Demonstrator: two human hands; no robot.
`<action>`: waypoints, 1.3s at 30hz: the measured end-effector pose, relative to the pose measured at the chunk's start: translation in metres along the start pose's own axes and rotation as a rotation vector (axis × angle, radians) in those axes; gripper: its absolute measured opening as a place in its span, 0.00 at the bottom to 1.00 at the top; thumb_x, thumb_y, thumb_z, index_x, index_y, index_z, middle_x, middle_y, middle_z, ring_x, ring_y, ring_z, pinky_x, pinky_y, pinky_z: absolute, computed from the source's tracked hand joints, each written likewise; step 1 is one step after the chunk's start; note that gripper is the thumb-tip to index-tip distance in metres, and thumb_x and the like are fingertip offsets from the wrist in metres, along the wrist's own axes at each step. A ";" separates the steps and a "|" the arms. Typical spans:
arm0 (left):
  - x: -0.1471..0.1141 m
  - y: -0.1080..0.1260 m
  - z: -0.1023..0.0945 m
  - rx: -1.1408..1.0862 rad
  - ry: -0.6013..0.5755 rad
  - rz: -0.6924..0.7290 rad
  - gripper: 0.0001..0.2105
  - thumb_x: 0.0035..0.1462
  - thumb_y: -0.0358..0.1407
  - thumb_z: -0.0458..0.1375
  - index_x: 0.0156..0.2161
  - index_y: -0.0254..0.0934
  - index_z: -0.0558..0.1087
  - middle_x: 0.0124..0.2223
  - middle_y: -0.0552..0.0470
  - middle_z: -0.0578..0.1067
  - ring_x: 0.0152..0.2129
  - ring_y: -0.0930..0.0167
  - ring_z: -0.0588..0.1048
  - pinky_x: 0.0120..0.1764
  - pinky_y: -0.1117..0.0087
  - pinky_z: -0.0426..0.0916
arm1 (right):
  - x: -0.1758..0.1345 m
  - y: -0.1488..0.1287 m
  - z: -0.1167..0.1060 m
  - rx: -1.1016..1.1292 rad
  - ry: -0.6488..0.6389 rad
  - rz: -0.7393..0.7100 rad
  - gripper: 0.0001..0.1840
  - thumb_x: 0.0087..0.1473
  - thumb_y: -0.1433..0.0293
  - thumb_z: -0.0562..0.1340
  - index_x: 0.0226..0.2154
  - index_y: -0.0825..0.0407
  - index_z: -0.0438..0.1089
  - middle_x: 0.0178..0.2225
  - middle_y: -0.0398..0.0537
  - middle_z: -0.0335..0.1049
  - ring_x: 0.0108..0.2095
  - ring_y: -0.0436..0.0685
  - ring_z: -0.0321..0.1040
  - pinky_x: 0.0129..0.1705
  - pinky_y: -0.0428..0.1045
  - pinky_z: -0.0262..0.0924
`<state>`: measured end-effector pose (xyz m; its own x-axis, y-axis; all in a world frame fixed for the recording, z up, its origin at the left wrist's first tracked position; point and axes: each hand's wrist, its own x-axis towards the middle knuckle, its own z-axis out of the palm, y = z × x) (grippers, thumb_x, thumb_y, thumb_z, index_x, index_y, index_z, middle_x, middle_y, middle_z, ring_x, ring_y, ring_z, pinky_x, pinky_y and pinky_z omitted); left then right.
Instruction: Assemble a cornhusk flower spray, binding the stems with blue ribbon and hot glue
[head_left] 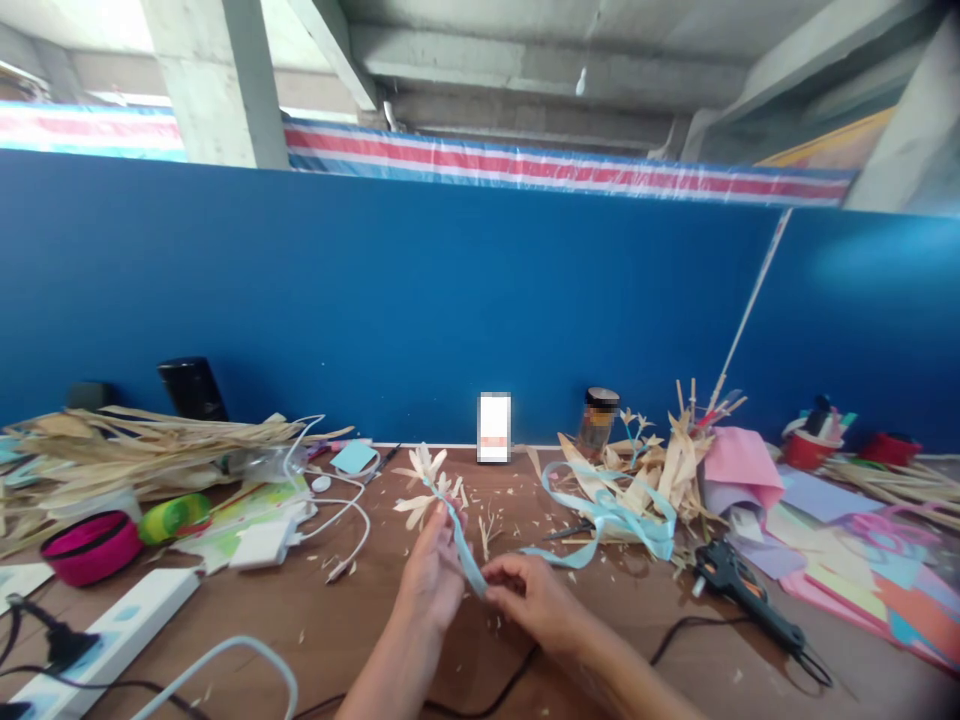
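Taking the hands as dial centre, I read the blue partition point(420, 290) as the far edge at 12 o'clock, the glue gun point(750, 598) as the limit at 3 o'clock, and open brown tabletop point(349, 615) at 9 o'clock, just beside the left hand point(435, 570). That hand is closed narrowly on the pale husk flower point(421, 472), whose head points to 11 o'clock; the right hand point(536, 600) pinches the light-blue ribbon point(466, 555) running from the flower.

A blue partition point(450, 290) stands below concrete beams point(487, 70).
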<state>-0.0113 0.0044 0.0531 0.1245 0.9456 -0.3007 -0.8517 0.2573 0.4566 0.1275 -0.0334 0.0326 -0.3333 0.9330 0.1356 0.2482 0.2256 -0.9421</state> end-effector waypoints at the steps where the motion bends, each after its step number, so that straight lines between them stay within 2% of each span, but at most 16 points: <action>1: 0.000 0.002 0.001 0.001 0.026 0.005 0.03 0.51 0.32 0.57 0.33 0.38 0.72 0.31 0.57 0.74 0.26 0.76 0.73 0.26 0.77 0.63 | -0.004 -0.001 0.001 0.022 -0.005 0.029 0.09 0.45 0.74 0.58 0.31 0.53 0.70 0.25 0.41 0.67 0.24 0.48 0.60 0.26 0.43 0.53; 5: 0.004 0.005 -0.001 0.013 0.101 0.075 0.03 0.51 0.31 0.56 0.31 0.38 0.71 0.31 0.58 0.73 0.27 0.78 0.71 0.30 0.76 0.60 | -0.019 0.000 0.005 0.262 0.059 0.192 0.10 0.42 0.73 0.60 0.32 0.52 0.64 0.24 0.39 0.64 0.21 0.46 0.60 0.22 0.41 0.52; 9: 0.010 0.003 -0.007 0.082 0.149 0.129 0.02 0.49 0.34 0.58 0.31 0.41 0.72 0.33 0.60 0.73 0.31 0.78 0.70 0.34 0.75 0.58 | -0.031 -0.004 0.000 0.480 0.267 0.305 0.19 0.42 0.64 0.63 0.35 0.51 0.56 0.20 0.35 0.62 0.19 0.45 0.57 0.20 0.40 0.47; 12: 0.012 0.000 -0.010 0.188 0.180 0.192 0.05 0.46 0.34 0.60 0.31 0.42 0.72 0.36 0.59 0.73 0.36 0.78 0.69 0.36 0.75 0.56 | -0.038 -0.016 -0.010 0.488 0.325 0.381 0.27 0.40 0.62 0.64 0.42 0.50 0.54 0.19 0.35 0.61 0.18 0.45 0.56 0.19 0.40 0.45; 14: 0.012 -0.002 -0.010 0.241 0.183 0.231 0.06 0.43 0.33 0.62 0.31 0.40 0.73 0.34 0.58 0.73 0.35 0.77 0.69 0.37 0.76 0.56 | -0.040 -0.024 -0.021 0.438 0.316 0.406 0.26 0.41 0.62 0.63 0.42 0.50 0.55 0.19 0.36 0.61 0.18 0.45 0.57 0.18 0.40 0.44; 16: 0.011 -0.004 -0.010 0.267 0.154 0.257 0.07 0.40 0.33 0.63 0.30 0.38 0.74 0.31 0.57 0.73 0.32 0.77 0.70 0.36 0.76 0.57 | -0.039 -0.027 -0.034 0.372 0.336 0.373 0.21 0.43 0.63 0.62 0.40 0.51 0.58 0.19 0.36 0.60 0.19 0.45 0.57 0.18 0.40 0.45; 20: 0.013 -0.010 -0.011 0.313 0.059 0.266 0.10 0.35 0.33 0.65 0.28 0.34 0.74 0.27 0.55 0.73 0.27 0.75 0.71 0.36 0.74 0.61 | -0.030 -0.022 -0.063 0.203 0.447 0.202 0.16 0.44 0.63 0.61 0.35 0.54 0.61 0.20 0.37 0.60 0.20 0.46 0.56 0.20 0.42 0.50; 24: 0.018 -0.016 -0.018 0.529 0.043 0.382 0.10 0.37 0.36 0.65 0.27 0.32 0.75 0.26 0.52 0.75 0.27 0.72 0.71 0.37 0.72 0.62 | -0.026 -0.022 -0.078 0.070 0.509 0.099 0.13 0.45 0.64 0.60 0.33 0.54 0.61 0.21 0.38 0.61 0.21 0.47 0.56 0.22 0.43 0.52; 27: 0.018 -0.019 -0.020 0.732 0.076 0.489 0.10 0.39 0.38 0.62 0.27 0.31 0.75 0.24 0.52 0.75 0.25 0.70 0.71 0.34 0.72 0.62 | -0.029 -0.035 -0.074 0.063 0.504 0.064 0.12 0.46 0.63 0.59 0.33 0.52 0.60 0.23 0.40 0.61 0.23 0.48 0.57 0.24 0.43 0.53; 31: 0.015 -0.023 -0.021 0.877 0.082 0.532 0.11 0.42 0.39 0.59 0.27 0.31 0.76 0.24 0.52 0.75 0.24 0.69 0.71 0.30 0.72 0.62 | -0.036 -0.060 -0.061 0.053 0.460 -0.002 0.11 0.48 0.63 0.58 0.33 0.51 0.59 0.26 0.41 0.61 0.26 0.49 0.59 0.27 0.44 0.55; 39: 0.012 -0.024 -0.021 0.914 0.084 0.613 0.12 0.45 0.40 0.57 0.29 0.32 0.75 0.24 0.54 0.75 0.24 0.70 0.71 0.29 0.75 0.62 | -0.042 -0.082 -0.046 0.047 0.427 -0.014 0.10 0.48 0.63 0.58 0.31 0.50 0.58 0.26 0.41 0.59 0.27 0.50 0.59 0.28 0.44 0.56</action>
<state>-0.0001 0.0055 0.0211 -0.2548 0.9555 0.1486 -0.0554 -0.1679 0.9842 0.1634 -0.0784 0.1180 0.0723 0.9645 0.2539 0.2009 0.2353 -0.9509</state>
